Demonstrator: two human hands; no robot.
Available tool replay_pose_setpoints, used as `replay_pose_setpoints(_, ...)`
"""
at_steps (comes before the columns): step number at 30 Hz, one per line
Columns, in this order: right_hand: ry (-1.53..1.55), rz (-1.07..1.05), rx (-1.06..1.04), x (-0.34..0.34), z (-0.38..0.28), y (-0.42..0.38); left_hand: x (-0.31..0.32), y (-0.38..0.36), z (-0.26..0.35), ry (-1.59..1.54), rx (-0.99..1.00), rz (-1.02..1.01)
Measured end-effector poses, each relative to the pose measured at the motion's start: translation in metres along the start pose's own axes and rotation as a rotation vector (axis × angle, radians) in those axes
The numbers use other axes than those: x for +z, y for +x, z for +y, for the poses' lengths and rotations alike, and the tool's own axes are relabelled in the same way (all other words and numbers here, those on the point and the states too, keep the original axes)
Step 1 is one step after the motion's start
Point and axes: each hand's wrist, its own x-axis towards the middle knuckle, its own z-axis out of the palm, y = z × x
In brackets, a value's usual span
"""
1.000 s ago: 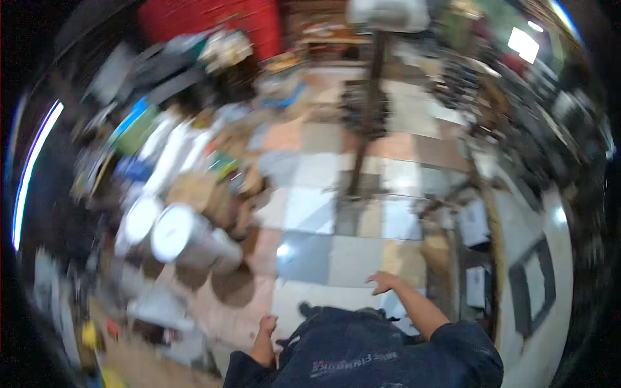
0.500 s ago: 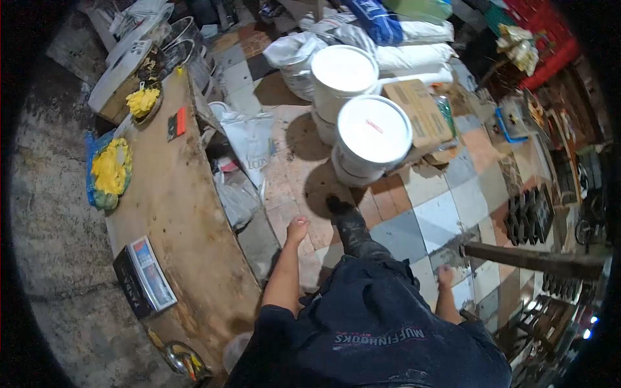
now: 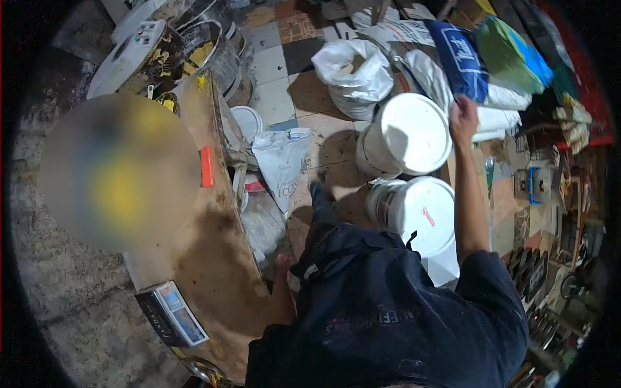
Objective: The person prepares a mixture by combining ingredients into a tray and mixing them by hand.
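Observation:
My right hand (image 3: 464, 121) is stretched forward with curled fingers, holding nothing that shows. In view it overlaps the space beside the right rim of a white lidded bucket (image 3: 414, 136) and the lower end of a blue printed bag (image 3: 460, 61). A second white lidded bucket (image 3: 424, 216), with a red mark on its lid, stands nearer to my body, left of my right forearm. Low at my left side, my left hand (image 3: 282, 264) is partly seen, fingers curled in, close to the edge of the wooden table (image 3: 213, 258) and a clear plastic bag (image 3: 264, 226).
An open white sack (image 3: 352, 74) stands beyond the buckets on the tiled floor (image 3: 268, 68). On the table lie a boxed item (image 3: 171, 313) and a red-edged object (image 3: 206, 167); a round blur covers its far left part. Metal racks (image 3: 533, 275) stand at the right.
I have stepped forward, and the buckets now sit closer to my body. My right hand has swung up and ahead; my left hand has dropped back toward my side.

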Motion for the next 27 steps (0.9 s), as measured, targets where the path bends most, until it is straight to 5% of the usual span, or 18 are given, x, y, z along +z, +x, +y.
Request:
replay_pose_setpoints(2, -0.008, -0.196, -0.068, 0.087, -0.042, 0.042, 0.012, 0.038, 0.007, -0.133, -0.189, 0.370)
replay_pose_setpoints(3, 0.064, -0.303, -0.038, 0.125, -0.055, 0.053, -0.009, 0.067, 0.030, -0.151, -0.250, -0.008)
replay_pose_setpoints(4, 0.020, -0.351, -0.141, 0.161, -0.062, 0.062, -0.005, 0.098, 0.055, -0.149, -0.252, -0.005)
replay_pose_setpoints(6, 0.093, -0.421, -0.016, 0.217, -0.074, 0.068, 0.033, 0.140, 0.123, -0.250, -0.348, 0.286)
replay_pose_setpoints(10, -0.015, -0.429, -0.092, 0.292, -0.051, 0.081, 0.036, 0.297, 0.238, -0.069, -0.184, 0.252)
replay_pose_setpoints(13, -0.013, -0.444, 0.274, 0.325, -0.019, 0.093, 0.079, 0.408, 0.388, 0.090, 0.019, 0.141)
replay_pose_setpoints(17, -0.074, -0.439, 0.572, 0.370, 0.054, 0.111, 0.119, 0.564, 0.526, 0.352, -0.041, 0.095)
replay_pose_setpoints(22, -0.112, -0.473, 0.652, 0.465, 0.128, 0.169, 0.118, 0.745, 0.584, 0.622, 0.024, 0.113)
replay_pose_setpoints(27, -0.029, -0.642, 0.602, 0.634, 0.122, 0.338, 0.085, 0.882, 0.603, 0.862, 0.022, 0.100)
